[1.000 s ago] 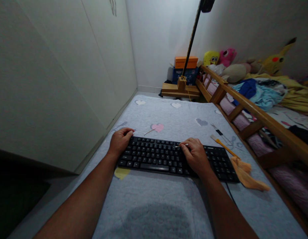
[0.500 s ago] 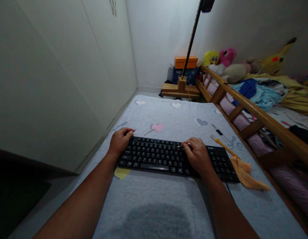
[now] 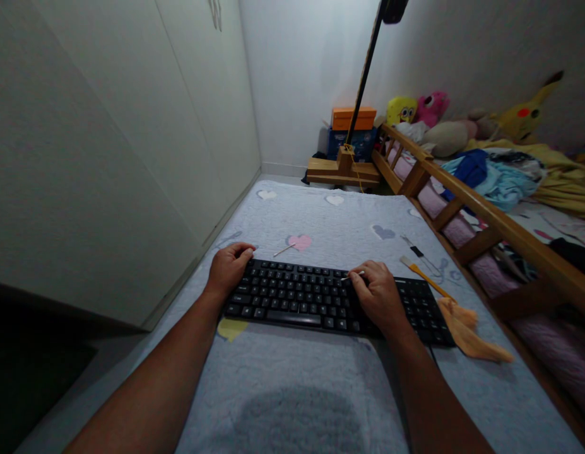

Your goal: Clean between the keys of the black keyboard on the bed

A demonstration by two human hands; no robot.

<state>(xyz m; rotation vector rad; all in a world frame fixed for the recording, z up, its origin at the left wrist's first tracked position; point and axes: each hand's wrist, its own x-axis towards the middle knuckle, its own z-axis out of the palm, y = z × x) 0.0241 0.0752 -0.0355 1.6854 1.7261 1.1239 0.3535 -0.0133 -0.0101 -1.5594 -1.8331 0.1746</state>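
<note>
A black keyboard (image 3: 292,291) lies flat on the pale heart-patterned cover. My left hand (image 3: 229,270) is closed on its upper left corner, thumb and fingers together at the edge. Pinched between the thumb and fingers of my right hand (image 3: 378,295) is a thin white cotton swab (image 3: 345,278). Its tip points left at the upper rows of keys, right of the middle; whether it touches them I cannot tell. My right hand hides some keys beneath it. A second cotton swab (image 3: 283,250) rests on the cover just beyond the keyboard, by a pink heart.
Right of the keyboard are a brush (image 3: 427,277) with a yellow handle, an orange cloth (image 3: 467,331) and a thin wire tool (image 3: 418,252) with a black middle. A wooden bed rail (image 3: 491,221) borders the right side, a pale cabinet (image 3: 131,145) the left. A wooden stand (image 3: 344,167) is beyond.
My right hand has shifted slightly to the right with the cotton swab. My left hand and the keyboard have stayed where they were.
</note>
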